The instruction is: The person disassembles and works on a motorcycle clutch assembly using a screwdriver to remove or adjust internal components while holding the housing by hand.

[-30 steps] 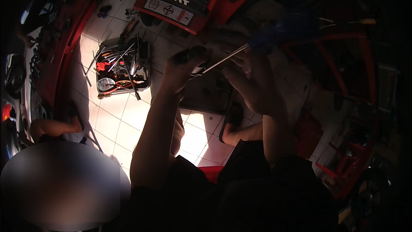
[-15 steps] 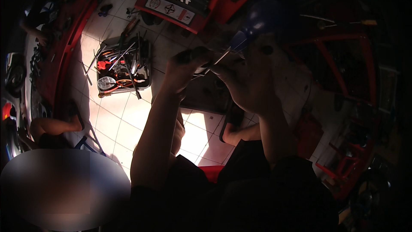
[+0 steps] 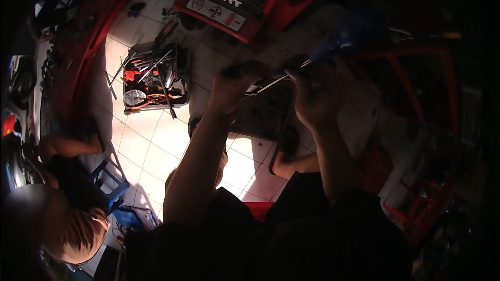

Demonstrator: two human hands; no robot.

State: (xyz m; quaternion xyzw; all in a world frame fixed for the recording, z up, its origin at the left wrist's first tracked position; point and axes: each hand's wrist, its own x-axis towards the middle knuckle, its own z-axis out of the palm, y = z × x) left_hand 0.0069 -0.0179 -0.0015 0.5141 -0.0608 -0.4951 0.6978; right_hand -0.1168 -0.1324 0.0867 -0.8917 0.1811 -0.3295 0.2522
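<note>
In deep shade, both my hands are raised in front of me. My left hand [image 3: 238, 84] is closed around a dark object, too dim to name. A thin bright metal rod [image 3: 273, 84] spans the gap from it to my right hand [image 3: 319, 99], whose fingers are bent in at the rod's far end. Just beyond the right hand is a blurred blue shape [image 3: 349, 39] that I cannot identify; whether it joins the rod is unclear. Below my hands a dark flat tray-like thing [image 3: 258, 125] lies on the floor.
An open tool case [image 3: 182, 99] full of hand tools and pliers sits on the tiles to the left. A red-and-black cabinet [image 3: 252, 26] stands ahead, and a red metal frame [image 3: 401, 80] at right. Another person [image 3: 78, 224] sits far left by a blue stool [image 3: 112, 190].
My right hand has drawn back to the right, widening the gap between my hands and showing more of the rod. The blue shape has shifted right. The whole view has turned slightly.
</note>
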